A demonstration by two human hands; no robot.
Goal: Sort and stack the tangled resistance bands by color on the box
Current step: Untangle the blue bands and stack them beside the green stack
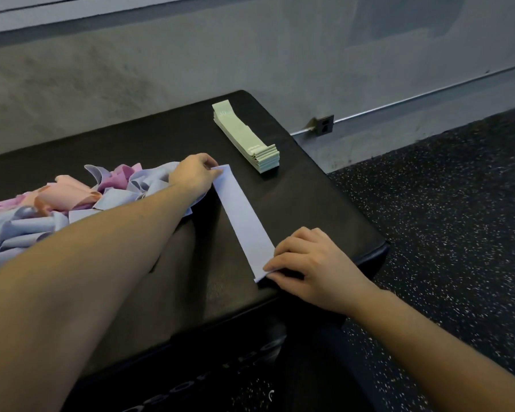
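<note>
A lavender band (243,217) lies flat and straight on the black box top (309,209). My left hand (195,173) pinches its far end. Near the box's front right edge, my right hand (306,263) pinches the near end, fingers curled over it. A neat stack of light green bands (246,138) sits at the far right of the box. A tangled heap of lavender, pink and purple bands (72,200) lies to the left, partly under my left forearm.
The box stands against a grey concrete wall (131,72). Dark speckled rubber floor (458,218) lies to the right. A wall outlet (324,124) sits low behind the box corner.
</note>
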